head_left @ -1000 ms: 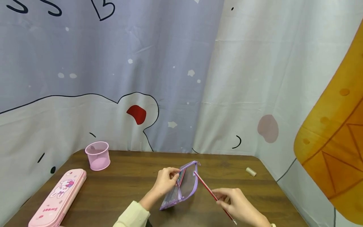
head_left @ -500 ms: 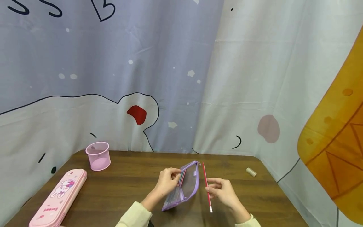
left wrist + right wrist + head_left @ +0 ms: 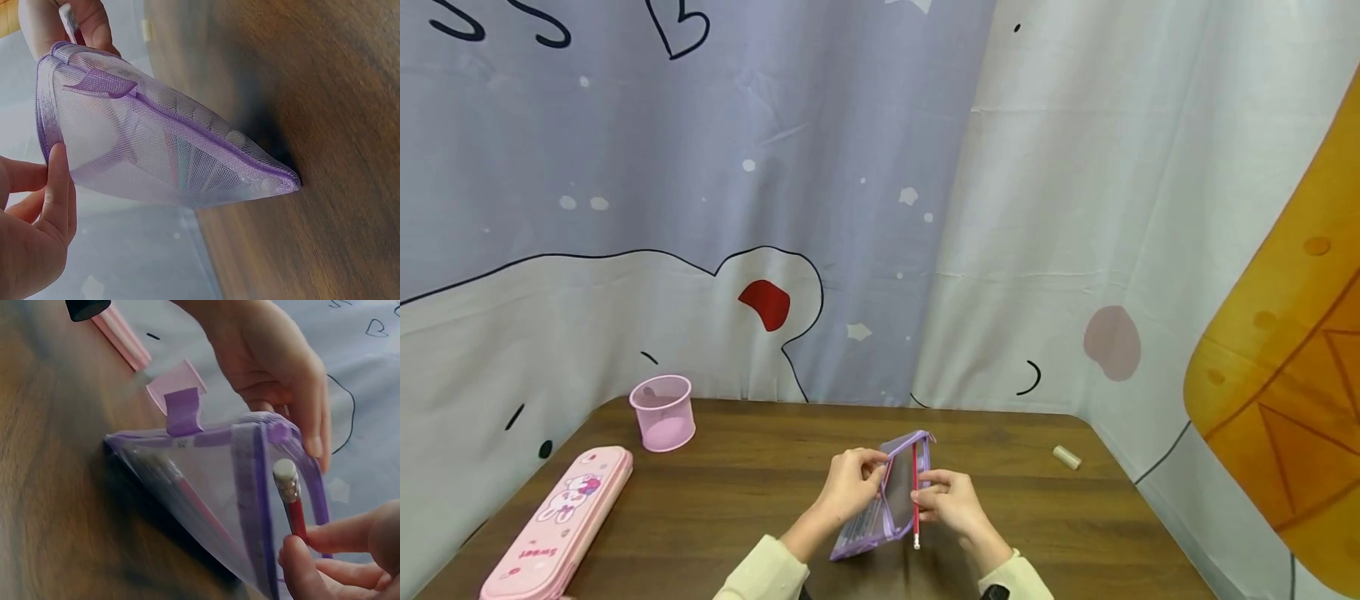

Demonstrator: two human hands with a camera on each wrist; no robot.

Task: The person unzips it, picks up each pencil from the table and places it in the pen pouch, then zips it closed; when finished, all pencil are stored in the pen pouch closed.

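Note:
A purple mesh zip pouch stands tilted on the table with its mouth gaping; pencils show through the mesh. My left hand pinches the rim of the pouch between thumb and fingers. In my right hand, thumb and fingertips grip a red pencil with a white eraser end, seen closely in the right wrist view. The pencil lies at the pouch's mouth, eraser end toward me. How far its other end reaches inside is hidden in the wrist views.
A pink pencil case with a cartoon print lies at the table's left. Behind it stands a pink plastic cup. Far right on the brown wooden table lies a small pale cylinder. A printed curtain hangs behind.
My right hand has moved left with the red pencil, from apart on the right to the pouch's mouth. The pencil has turned from slanted to nearly straight. My left hand keeps its pinch.

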